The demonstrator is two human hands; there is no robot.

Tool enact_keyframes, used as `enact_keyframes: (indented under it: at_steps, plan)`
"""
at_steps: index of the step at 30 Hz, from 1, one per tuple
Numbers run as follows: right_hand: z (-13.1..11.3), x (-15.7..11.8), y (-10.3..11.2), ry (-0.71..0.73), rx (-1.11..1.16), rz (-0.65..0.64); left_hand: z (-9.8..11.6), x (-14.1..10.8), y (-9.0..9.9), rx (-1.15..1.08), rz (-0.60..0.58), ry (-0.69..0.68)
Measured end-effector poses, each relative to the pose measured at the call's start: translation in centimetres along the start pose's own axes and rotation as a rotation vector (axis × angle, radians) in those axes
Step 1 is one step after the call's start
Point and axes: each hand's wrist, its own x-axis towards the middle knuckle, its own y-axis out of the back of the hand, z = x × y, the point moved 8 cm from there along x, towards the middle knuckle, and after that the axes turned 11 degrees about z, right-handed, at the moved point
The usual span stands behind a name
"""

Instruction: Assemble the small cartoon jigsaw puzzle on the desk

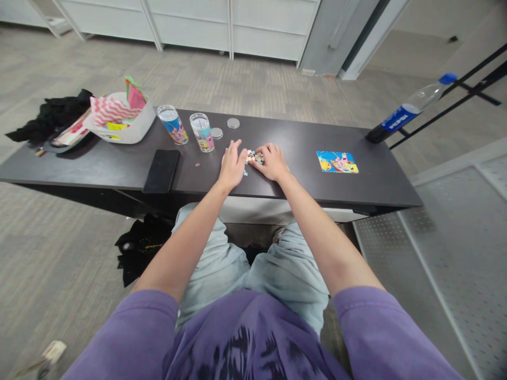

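A small heap of jigsaw puzzle pieces (252,156) lies on the dark table between my hands. My left hand (233,164) rests at the heap's left side, its fingers stretched out and apart. On the right side, my right hand (273,161) touches the pieces with thumb and fingers spread around them; part of the heap is hidden under it. One loose blue piece sits just below the heap. Further right lies a colourful cartoon picture card (337,162). Two clear-topped cartoon canisters (172,125) stand left of my hands, with two round metal lids (233,123) near them.
A black phone (161,171) lies on the table (301,184) at the left. Behind it are a white basket (137,126) of packets and black cloth (59,113). A Pepsi bottle (404,117) stands at the right end, beside a black metal frame.
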Motion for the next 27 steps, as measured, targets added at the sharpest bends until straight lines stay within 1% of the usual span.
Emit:
enact_keyframes:
  at_steps: [2,4,6,8,11,14,21,27]
  plan:
    - [0.1,0.0,0.0,-0.006,-0.008,0.005,-0.4,-1.3,0.8,0.067,-0.068,-0.047]
    - [0.3,0.0,-0.1,-0.011,-0.018,0.010,-0.4,-2.1,1.1,0.119,-0.141,-0.102]
    - [0.3,0.1,-0.3,-0.009,-0.023,0.015,-0.1,-2.5,0.9,0.157,-0.186,-0.150]
    - [0.4,0.2,-0.6,0.004,-0.018,0.022,0.3,-2.4,0.5,0.183,-0.203,-0.184]
    - [0.7,0.6,-1.0,0.015,0.001,0.047,0.7,-2.0,-0.4,0.208,-0.204,-0.221]
    - [1.3,1.2,-1.2,0.017,0.026,0.071,0.8,-1.7,-0.9,0.230,-0.184,-0.243]
    - [2.5,2.3,-1.3,0.025,0.104,0.107,0.2,-1.6,-0.8,0.235,-0.132,-0.285]
    - [2.1,2.4,-0.9,0.024,0.215,0.108,0.0,-1.4,-1.3,0.215,-0.088,-0.285]
